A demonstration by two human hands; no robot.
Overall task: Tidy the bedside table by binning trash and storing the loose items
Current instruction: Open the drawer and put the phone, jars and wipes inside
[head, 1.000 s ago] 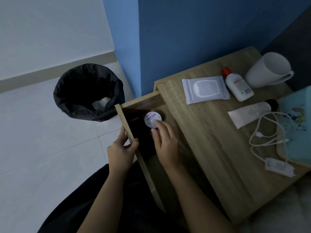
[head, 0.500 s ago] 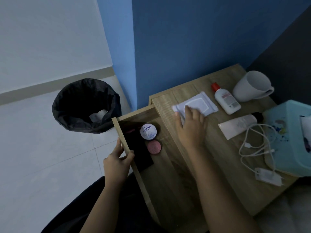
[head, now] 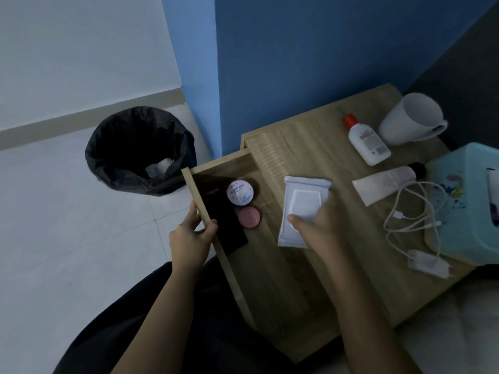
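My right hand (head: 318, 230) holds a white pack of wet wipes (head: 302, 209), lifted over the left part of the wooden bedside table (head: 310, 147), next to the open drawer (head: 216, 168). My left hand (head: 191, 236) grips the drawer's front panel. Inside the drawer lie a white round tin (head: 240, 193), a pink round tin (head: 249, 217) and a dark flat item (head: 226, 225). A black-lined bin (head: 140, 149) stands on the floor to the left, with pale trash in it.
On the tabletop lie a small white bottle with a red cap (head: 367, 141), a white tube (head: 388, 182), a tipped white mug (head: 410, 120), a white charger with cable (head: 415, 228) and a teal tissue box (head: 469, 206). A blue wall stands behind.
My right hand left the white tin in the drawer, reached to the wipes pack on the tabletop, and has lifted it back towards the drawer. My left hand stays on the drawer front.
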